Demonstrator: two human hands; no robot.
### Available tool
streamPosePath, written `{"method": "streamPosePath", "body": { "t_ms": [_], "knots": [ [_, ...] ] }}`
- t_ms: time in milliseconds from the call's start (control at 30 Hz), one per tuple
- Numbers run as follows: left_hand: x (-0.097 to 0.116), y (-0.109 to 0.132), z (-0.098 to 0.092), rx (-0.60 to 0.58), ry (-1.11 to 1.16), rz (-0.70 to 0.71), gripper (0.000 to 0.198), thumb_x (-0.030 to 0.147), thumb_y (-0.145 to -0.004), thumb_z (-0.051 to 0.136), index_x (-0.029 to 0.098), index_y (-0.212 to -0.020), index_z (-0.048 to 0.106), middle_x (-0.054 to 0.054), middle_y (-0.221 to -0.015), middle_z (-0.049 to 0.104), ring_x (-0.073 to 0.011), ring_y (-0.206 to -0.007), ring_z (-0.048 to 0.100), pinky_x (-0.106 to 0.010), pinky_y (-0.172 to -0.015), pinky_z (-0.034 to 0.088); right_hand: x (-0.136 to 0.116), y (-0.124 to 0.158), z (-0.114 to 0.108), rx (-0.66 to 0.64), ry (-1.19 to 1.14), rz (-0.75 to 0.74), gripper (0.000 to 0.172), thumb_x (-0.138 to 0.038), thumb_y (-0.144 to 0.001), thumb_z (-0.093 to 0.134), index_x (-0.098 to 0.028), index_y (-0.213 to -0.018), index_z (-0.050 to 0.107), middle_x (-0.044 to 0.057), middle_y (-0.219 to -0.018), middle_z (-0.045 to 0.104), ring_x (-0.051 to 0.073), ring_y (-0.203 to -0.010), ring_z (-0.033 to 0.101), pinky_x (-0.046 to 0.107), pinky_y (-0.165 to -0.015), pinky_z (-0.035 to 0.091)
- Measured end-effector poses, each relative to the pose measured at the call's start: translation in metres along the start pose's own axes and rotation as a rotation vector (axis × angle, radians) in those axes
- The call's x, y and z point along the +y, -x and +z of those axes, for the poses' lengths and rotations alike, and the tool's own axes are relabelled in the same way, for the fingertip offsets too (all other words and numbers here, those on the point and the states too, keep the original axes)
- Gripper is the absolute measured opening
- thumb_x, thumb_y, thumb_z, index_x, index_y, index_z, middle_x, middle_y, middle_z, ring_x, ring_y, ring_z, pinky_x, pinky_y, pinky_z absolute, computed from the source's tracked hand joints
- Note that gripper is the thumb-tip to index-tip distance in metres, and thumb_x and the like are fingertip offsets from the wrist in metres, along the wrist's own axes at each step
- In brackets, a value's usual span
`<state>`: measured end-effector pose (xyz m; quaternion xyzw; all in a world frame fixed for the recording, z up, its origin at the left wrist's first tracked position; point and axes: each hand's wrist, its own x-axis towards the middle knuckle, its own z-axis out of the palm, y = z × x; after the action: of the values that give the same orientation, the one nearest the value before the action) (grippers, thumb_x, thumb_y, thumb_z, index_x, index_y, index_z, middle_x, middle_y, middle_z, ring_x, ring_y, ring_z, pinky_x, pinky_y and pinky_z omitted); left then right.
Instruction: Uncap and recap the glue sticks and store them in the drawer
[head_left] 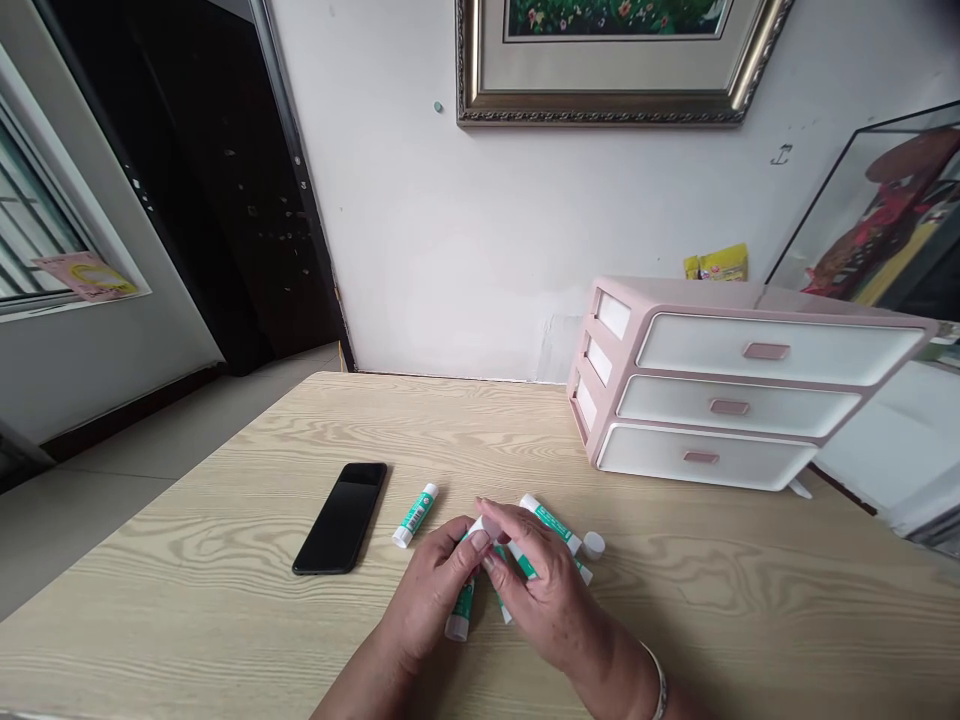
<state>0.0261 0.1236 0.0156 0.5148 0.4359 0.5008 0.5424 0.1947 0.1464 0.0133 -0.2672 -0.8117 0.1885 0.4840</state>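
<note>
Both of my hands meet over the table around a glue stick point(482, 525) with a white end. My left hand point(427, 590) is closed on it, thumb along its side. My right hand point(544, 575) pinches at the white end with thumb and fingers, which partly hide it. Beneath my hands lies a green and white glue stick point(463, 603); whether it is separate from the held one I cannot tell. Several more glue sticks point(553, 522) lie under and beyond my right hand, partly covered. A loose white cap point(593, 545) stands to their right.
A single glue stick point(415, 516) lies left of my hands, beside a black phone point(341, 518). At the back right stands a pink and white drawer unit point(720, 410), with a yellow packet point(718, 263) behind it. The wooden table point(225, 560) meets a white wall.
</note>
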Motion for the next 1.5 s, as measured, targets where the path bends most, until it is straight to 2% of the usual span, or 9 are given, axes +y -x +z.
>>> {"method": "streamPosePath", "body": {
  "t_ms": [167, 333, 533, 733, 833, 1033, 1233, 1367, 1500],
  "knots": [
    [-0.002, 0.0, -0.002, 0.07, -0.056, -0.015, 0.052, 0.066, -0.089, 0.061, 0.019, -0.067, 0.051, 0.004, -0.067, 0.041, -0.0109, -0.062, 0.035, -0.024, -0.056, 0.03, -0.002, 0.008, 0.001, -0.013, 0.003, 0.002, 0.068, -0.015, -0.096, 0.06, -0.031, -0.158, 0.037, 0.008, -0.14, 0.065, 0.024, -0.13, 0.061, 0.044, -0.111, 0.051],
    [-0.002, 0.001, -0.004, 0.085, -0.092, -0.014, 0.051, 0.063, -0.09, 0.052, 0.022, -0.063, 0.044, 0.004, -0.062, 0.038, -0.0118, -0.059, 0.034, -0.027, -0.055, 0.027, 0.0, 0.009, 0.001, 0.039, -0.039, 0.065, 0.055, -0.019, -0.098, 0.059, -0.032, -0.15, 0.046, 0.007, -0.13, 0.069, 0.022, -0.119, 0.066, 0.04, -0.102, 0.056],
    [-0.001, 0.002, -0.007, 0.099, -0.173, 0.063, 0.048, 0.056, -0.094, 0.045, 0.022, -0.06, 0.044, 0.004, -0.058, 0.04, -0.0128, -0.058, 0.034, -0.029, -0.058, 0.029, -0.002, 0.008, -0.002, 0.059, -0.006, 0.098, 0.046, -0.022, -0.099, 0.06, -0.033, -0.142, 0.051, 0.004, -0.12, 0.071, 0.02, -0.108, 0.067, 0.036, -0.094, 0.057],
    [-0.002, 0.002, -0.009, 0.14, -0.186, 0.051, 0.05, 0.058, -0.095, 0.042, 0.022, -0.06, 0.042, 0.005, -0.057, 0.038, -0.0132, -0.057, 0.033, -0.029, -0.058, 0.03, -0.005, 0.005, -0.005, 0.061, -0.017, 0.102, 0.039, -0.022, -0.1, 0.058, -0.031, -0.138, 0.054, 0.004, -0.116, 0.071, 0.017, -0.098, 0.067, 0.033, -0.089, 0.057],
    [-0.002, 0.002, -0.008, 0.149, -0.186, 0.036, 0.05, 0.06, -0.096, 0.044, 0.022, -0.064, 0.045, 0.004, -0.062, 0.041, -0.0135, -0.059, 0.036, -0.029, -0.06, 0.033, -0.008, 0.003, -0.005, 0.054, -0.01, 0.081, 0.037, -0.024, -0.099, 0.059, -0.031, -0.135, 0.055, 0.004, -0.117, 0.07, 0.019, -0.101, 0.067, 0.034, -0.089, 0.057],
    [0.0, -0.001, -0.001, 0.131, -0.308, 0.116, 0.041, 0.056, -0.099, 0.05, 0.019, -0.089, 0.065, -0.003, -0.087, 0.066, -0.021, -0.082, 0.058, -0.032, -0.076, 0.046, -0.005, 0.004, 0.002, -0.011, 0.066, 0.108, 0.05, -0.024, -0.096, 0.064, -0.029, -0.144, 0.05, 0.008, -0.128, 0.068, 0.024, -0.115, 0.065, 0.041, -0.099, 0.056],
    [0.016, 0.002, 0.002, 0.088, -0.185, 0.004, 0.035, 0.049, -0.096, 0.056, 0.019, -0.105, 0.071, -0.007, -0.106, 0.073, -0.0244, -0.104, 0.064, -0.031, -0.085, 0.049, 0.007, 0.005, 0.007, -0.026, 0.074, 0.138, 0.047, -0.023, -0.102, 0.055, -0.03, -0.148, 0.047, 0.009, -0.133, 0.067, 0.025, -0.122, 0.063, 0.046, -0.104, 0.055],
    [0.022, 0.005, -0.001, 0.105, -0.049, -0.141, 0.039, 0.039, -0.087, 0.064, 0.019, -0.119, 0.073, -0.007, -0.108, 0.073, -0.0205, -0.093, 0.064, -0.026, -0.07, 0.045, 0.006, 0.003, 0.007, -0.04, 0.054, 0.106, 0.05, -0.02, -0.102, 0.053, -0.03, -0.151, 0.046, 0.009, -0.135, 0.067, 0.024, -0.123, 0.064, 0.044, -0.103, 0.056],
    [0.015, 0.008, -0.013, 0.142, 0.046, -0.14, 0.041, 0.042, -0.082, 0.071, 0.018, -0.115, 0.077, -0.006, -0.1, 0.073, -0.0142, -0.075, 0.057, -0.024, -0.062, 0.04, 0.01, 0.004, 0.007, -0.018, 0.062, 0.154, 0.048, -0.025, -0.104, 0.052, -0.029, -0.152, 0.045, 0.01, -0.137, 0.065, 0.023, -0.123, 0.063, 0.042, -0.103, 0.055]
  ]
}}
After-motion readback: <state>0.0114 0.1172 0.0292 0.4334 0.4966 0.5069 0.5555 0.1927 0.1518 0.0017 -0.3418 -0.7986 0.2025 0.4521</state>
